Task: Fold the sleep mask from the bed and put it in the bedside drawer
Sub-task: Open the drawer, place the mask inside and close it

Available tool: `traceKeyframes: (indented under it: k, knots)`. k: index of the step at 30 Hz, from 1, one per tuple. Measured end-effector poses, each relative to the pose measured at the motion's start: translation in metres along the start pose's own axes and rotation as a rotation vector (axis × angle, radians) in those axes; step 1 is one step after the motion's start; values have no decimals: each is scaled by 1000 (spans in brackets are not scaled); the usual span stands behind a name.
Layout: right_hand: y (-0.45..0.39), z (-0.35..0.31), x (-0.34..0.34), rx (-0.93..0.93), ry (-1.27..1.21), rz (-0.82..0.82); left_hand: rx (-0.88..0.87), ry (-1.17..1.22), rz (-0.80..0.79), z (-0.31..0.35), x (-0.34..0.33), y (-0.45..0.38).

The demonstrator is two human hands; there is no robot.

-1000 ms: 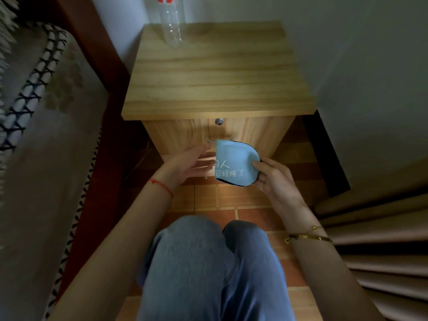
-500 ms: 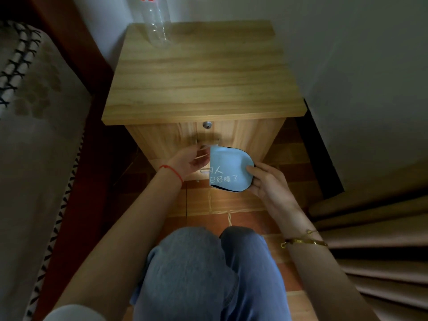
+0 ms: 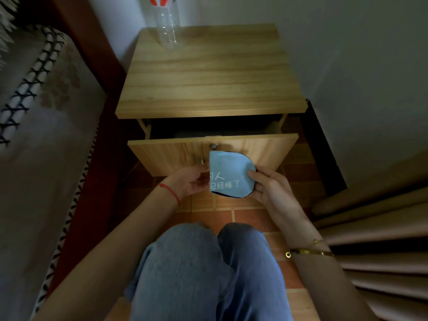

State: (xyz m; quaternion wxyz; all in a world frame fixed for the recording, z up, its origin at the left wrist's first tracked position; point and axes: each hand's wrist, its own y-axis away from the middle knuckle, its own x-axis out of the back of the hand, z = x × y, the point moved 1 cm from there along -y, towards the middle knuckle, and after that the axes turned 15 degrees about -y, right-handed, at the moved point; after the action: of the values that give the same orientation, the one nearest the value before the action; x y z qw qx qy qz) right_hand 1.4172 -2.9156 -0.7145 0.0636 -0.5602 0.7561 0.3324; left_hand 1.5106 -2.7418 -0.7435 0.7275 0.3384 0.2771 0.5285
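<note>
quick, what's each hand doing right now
Left hand: curled below the drawer front; what it grips cannot be told.
Right hand: closed on the folded mask.

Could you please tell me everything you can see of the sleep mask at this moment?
The sleep mask is light blue soft-looking fabric with dark edging, folded in half into a rounded half-shape, white printed characters facing the camera. It is held upright in front of the opened drawer front, above the tiled floor. The right hand pinches its right edge; the left hand sits at its left edge.
</note>
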Motion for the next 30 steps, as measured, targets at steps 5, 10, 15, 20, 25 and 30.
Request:
traceKeyframes:
  k: [5,10,15,20,25,30]
  knots:
    - [13,12,1,-37,-23,-10,23,28,-77,-14,-4,36]
    - [18,20,0,-72,-40,42,26,5,-109,-25,-4,52]
    - [21,26,1,-73,-41,65,54,97,-202,-33,-1,48]
    - [22,25,1,-55,-47,71,55,-8,-135,-29,8,53]
    - [20,17,-6,-48,-43,60,-42,-257,-137,-16,14,74]
    - [18,-1,-22,17,47,-15,-226,-404,-42,6,25,100]
